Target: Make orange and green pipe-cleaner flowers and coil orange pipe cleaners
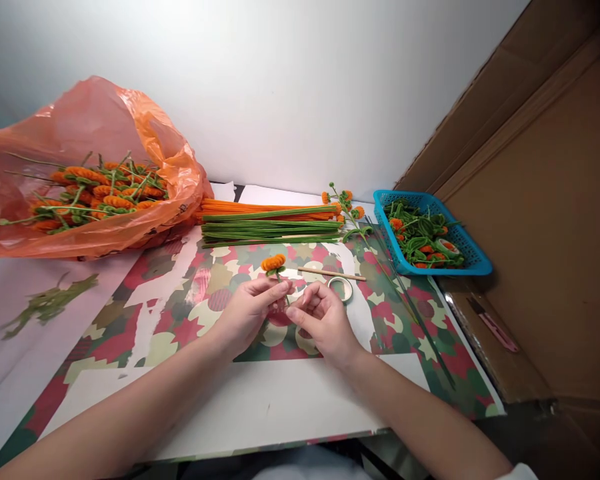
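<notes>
An orange pipe-cleaner flower (273, 263) with a green base stands upright above my fingers. My left hand (253, 307) pinches its green stem just under the bloom. Close beside it, my right hand (325, 317) has its thumb and fingers drawn together at the lower end of the stem; the fingertips partly hide what is between them. A roll of tape (350, 291) lies right behind my right hand. Just beyond both hands rests a thin wooden stick (332, 273).
An orange plastic bag (180, 180) full of similar flowers sits at the left. Bundles of orange pipe cleaners (260, 209) and green pipe cleaners (270, 230) lie at the back. On the right are a blue basket (467, 263) of green and orange pieces, a long flower stem (380, 260) and a pink utility knife (497, 329).
</notes>
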Available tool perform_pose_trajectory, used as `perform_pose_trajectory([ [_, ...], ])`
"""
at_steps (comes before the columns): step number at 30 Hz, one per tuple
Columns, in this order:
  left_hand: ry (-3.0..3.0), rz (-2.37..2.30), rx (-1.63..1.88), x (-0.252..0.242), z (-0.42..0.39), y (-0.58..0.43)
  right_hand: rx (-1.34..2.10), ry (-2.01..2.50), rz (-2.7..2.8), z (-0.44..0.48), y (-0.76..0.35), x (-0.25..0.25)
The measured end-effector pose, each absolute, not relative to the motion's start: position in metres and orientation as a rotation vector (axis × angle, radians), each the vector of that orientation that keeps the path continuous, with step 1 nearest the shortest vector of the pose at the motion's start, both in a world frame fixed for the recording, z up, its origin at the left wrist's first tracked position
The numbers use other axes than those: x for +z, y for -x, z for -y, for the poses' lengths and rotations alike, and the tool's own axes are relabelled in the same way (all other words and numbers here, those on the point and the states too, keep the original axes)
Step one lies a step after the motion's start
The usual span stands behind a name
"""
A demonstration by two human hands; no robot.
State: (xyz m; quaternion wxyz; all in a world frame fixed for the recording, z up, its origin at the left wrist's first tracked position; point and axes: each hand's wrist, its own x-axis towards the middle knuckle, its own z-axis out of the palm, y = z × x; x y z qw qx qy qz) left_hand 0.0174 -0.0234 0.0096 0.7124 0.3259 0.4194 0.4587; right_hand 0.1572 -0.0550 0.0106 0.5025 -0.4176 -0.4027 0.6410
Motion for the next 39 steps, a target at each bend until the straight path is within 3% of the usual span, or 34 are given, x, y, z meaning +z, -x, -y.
perform_pose_trajectory([
  [9,-0.722,-0.929,0.941,0.012,0.027,-0.017,1.074,1.128,1.353,0.062,-0.157,0.007],
  [22,-0.593,-0.835,0.975,0.014,0.025,-0.015,1.605,0.938,0.842,0.053,-0.159,0.008],
  [30,-0.442,-0.796,0.988,0.014,0.026,-0.018,1.541,1.016,0.934,0.055,-0.159,0.005],
  [39,-0.434,-0.888,1.084,0.006,0.031,-0.023,1.17,1.196,1.241,0.065,-0.15,0.006],
])
